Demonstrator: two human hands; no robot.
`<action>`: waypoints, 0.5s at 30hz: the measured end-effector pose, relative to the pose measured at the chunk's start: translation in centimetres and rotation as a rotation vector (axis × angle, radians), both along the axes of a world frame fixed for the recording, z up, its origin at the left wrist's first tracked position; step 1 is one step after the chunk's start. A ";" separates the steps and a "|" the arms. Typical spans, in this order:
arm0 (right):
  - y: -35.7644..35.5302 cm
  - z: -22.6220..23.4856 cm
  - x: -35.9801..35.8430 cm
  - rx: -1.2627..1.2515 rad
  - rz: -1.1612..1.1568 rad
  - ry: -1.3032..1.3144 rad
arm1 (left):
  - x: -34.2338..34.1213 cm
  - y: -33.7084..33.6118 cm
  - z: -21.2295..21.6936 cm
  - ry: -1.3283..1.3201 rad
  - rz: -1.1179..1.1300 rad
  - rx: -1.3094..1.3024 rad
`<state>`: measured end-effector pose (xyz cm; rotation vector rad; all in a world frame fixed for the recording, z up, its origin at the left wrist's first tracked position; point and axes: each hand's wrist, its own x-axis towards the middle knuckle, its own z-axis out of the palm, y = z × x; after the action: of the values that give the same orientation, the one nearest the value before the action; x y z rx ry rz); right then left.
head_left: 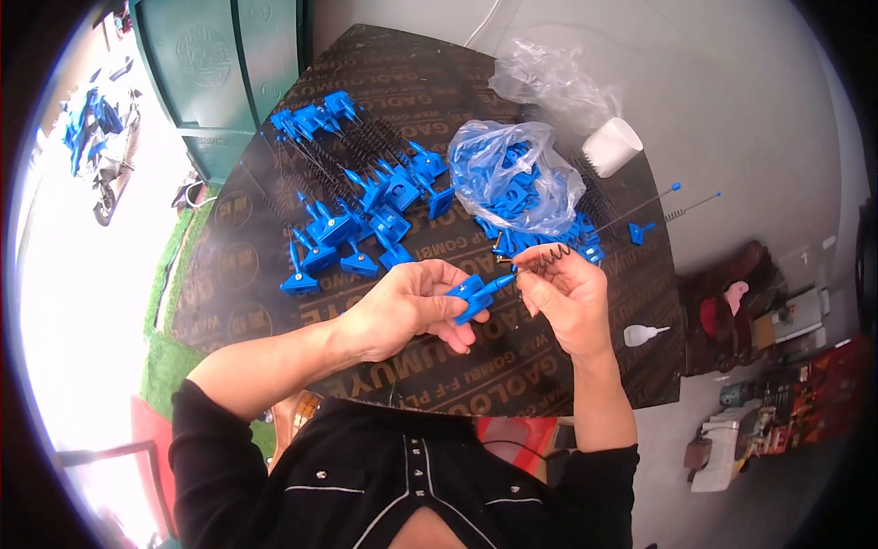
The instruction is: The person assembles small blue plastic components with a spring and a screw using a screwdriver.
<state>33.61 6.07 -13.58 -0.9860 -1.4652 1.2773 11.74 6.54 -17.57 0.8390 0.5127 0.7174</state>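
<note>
My left hand [389, 306] grips a blue plastic base with a pointed cone [474, 295], its fingers wrapped round the base. At the cone's tip, my right hand [574, 297] pinches a black coiled spring wire [553, 259]. A thin rod with a blue end [676, 187] runs up and to the right from about that hand; whether it belongs to the same wire I cannot tell. Just beyond my hands lies a heap of loose blue parts [581, 240], partly under a clear plastic bag [471, 146] that holds more of them.
Several blue bases with black springs [366, 206] lie in rows at the left of the dark printed board table [302, 343]. At the right are a small white squeeze bottle [644, 335], a blue piece [637, 232] and a white cylinder [613, 146]. Crumpled clear plastic [549, 73] rests at the back.
</note>
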 end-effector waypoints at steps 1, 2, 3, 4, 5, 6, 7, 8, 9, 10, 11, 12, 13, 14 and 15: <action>-0.1 0.1 -0.1 0.012 0.010 -0.028 | 0.0 0.0 0.0 -0.004 0.002 -0.002; -0.1 0.2 -0.2 0.023 0.020 -0.056 | 0.0 0.0 -0.1 -0.026 0.003 -0.006; -0.1 0.3 -0.4 0.021 0.023 -0.060 | -0.1 -0.1 -0.2 -0.048 0.005 -0.009; -0.2 0.4 -0.6 0.038 0.009 -0.096 | 0.0 0.0 -0.2 -0.054 0.005 -0.011; -0.2 0.5 -0.8 0.055 -0.004 -0.131 | -0.1 0.0 -0.3 -0.060 -0.003 -0.004; -0.3 0.6 -0.8 0.053 -0.003 -0.136 | -0.1 0.0 -0.4 -0.066 -0.011 0.003; -0.4 0.7 -0.9 0.058 -0.005 -0.145 | -0.1 0.0 -0.4 -0.070 -0.010 0.002; -0.4 0.8 -1.0 0.063 -0.007 -0.153 | -0.1 0.0 -0.4 -0.077 -0.012 -0.003; -0.3 0.8 -1.0 0.061 -0.005 -0.157 | -0.1 0.0 -0.5 -0.083 -0.014 -0.008; -0.3 0.7 -1.0 0.067 -0.002 -0.158 | -0.1 0.0 -0.5 -0.086 -0.012 -0.010; -0.2 0.6 -1.0 0.072 0.000 -0.160 | -0.2 0.0 -0.5 -0.089 -0.011 -0.011; -0.2 0.6 -1.0 0.069 0.002 -0.163 | -0.2 0.0 -0.5 -0.092 -0.010 -0.012; -0.2 0.5 -1.1 0.064 0.007 -0.152 | -0.2 0.0 -0.5 -0.095 -0.007 -0.014; -0.1 0.5 -1.1 0.059 0.012 -0.141 | -0.3 0.0 -0.5 -0.090 -0.007 -0.012; -0.1 0.4 -1.1 0.056 0.015 -0.143 | -0.3 0.0 -0.6 -0.084 -0.006 -0.010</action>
<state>32.52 6.01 -13.15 -1.0487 -1.6124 1.1900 11.39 6.53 -18.14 0.7973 0.4378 0.7407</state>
